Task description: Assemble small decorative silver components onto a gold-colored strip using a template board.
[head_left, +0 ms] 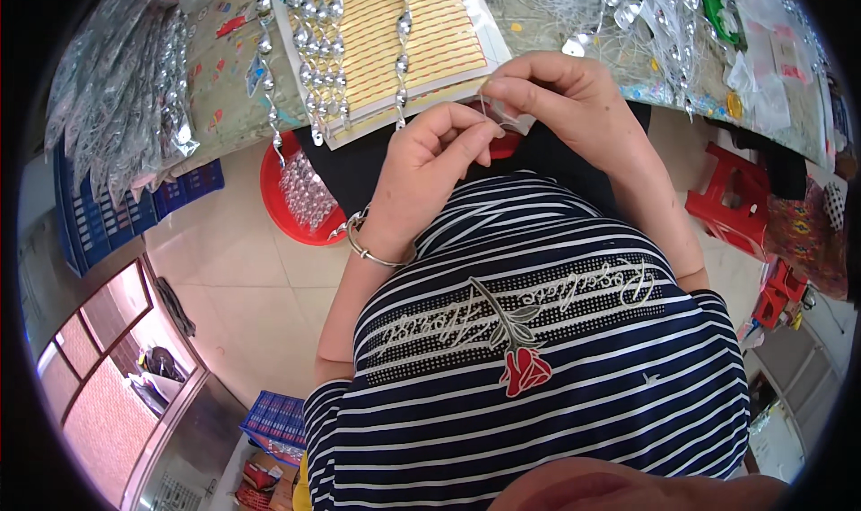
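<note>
Ideally, hold the thin strand (483, 105) lightly taut by the front edge of the bench (211, 89); left hand (434, 157) and right hand (570, 105) each press thumb to forefinger, seemingly pinching it, so steady wrists should help.

Light is bright, edges curve, and silver beads (402, 66) glint

The table (211, 89) spans the top of the frame. On it, packets (134, 80) lie at upper left, a board (430, 26) at top centre with bead strands (323, 53) over its left half. Left hand (439, 152) and right hand (565, 103) are below the board's lower right. A tub (272, 197) with beads (308, 199) inside sits left of centre, a stool (731, 192) at right.
</note>
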The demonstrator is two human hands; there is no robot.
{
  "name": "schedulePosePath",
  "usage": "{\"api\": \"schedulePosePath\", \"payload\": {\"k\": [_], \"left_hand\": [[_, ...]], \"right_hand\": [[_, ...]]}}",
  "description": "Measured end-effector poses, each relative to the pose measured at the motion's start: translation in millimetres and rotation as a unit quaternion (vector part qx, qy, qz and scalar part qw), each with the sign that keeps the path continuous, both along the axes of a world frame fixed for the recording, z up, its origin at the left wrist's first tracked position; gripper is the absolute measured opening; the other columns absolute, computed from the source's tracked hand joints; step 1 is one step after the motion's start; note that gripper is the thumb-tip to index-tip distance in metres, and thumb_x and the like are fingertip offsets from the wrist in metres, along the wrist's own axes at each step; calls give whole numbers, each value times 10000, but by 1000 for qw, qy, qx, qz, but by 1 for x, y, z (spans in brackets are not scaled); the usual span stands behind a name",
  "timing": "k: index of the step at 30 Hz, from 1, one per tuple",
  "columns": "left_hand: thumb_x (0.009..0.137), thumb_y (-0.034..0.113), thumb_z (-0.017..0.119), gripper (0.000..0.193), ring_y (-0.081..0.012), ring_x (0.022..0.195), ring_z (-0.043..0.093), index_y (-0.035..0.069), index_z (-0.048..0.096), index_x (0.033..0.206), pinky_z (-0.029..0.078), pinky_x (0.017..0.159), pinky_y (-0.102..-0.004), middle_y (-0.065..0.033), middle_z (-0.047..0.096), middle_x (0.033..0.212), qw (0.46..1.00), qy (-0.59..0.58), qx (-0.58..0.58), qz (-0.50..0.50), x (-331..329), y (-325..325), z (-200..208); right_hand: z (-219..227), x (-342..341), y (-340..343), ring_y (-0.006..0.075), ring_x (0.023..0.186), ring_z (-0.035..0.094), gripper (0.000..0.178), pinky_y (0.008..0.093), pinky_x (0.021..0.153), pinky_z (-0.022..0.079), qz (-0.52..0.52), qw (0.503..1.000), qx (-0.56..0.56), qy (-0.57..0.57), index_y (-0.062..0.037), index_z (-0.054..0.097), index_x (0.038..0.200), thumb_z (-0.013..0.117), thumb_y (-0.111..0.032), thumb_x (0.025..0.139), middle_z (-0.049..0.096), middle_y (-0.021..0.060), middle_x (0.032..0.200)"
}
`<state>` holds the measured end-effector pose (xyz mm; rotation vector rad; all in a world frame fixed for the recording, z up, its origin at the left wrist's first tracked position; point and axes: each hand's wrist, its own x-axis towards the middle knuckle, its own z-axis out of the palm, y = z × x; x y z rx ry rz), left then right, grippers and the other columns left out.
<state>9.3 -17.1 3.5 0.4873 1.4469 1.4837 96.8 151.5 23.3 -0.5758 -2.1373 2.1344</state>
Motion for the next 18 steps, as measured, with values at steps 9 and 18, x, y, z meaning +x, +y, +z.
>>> {"api": "schedulePosePath", "payload": {"k": [9, 18], "left_hand": [[902, 127, 576, 123, -30, 631, 452, 21, 627, 940, 348, 573, -156, 10, 571, 738, 999, 34, 5, -15, 2, 0, -2], [904, 127, 571, 137, -38, 640, 472, 15, 634, 953, 373, 591, -158, -2, 595, 758, 999, 11, -32, -34, 1, -1, 0]], "right_hand": [[-3, 1, 0, 67, 661, 581, 150, 203, 605, 476, 30, 999, 38, 3, 4, 693, 939, 636, -106, 856, 641, 32, 715], [-5, 3, 0, 65, 692, 582, 131, 205, 630, 477, 34, 999, 11, 8, -5, 688, 923, 642, -107, 854, 639, 20, 736]]}}
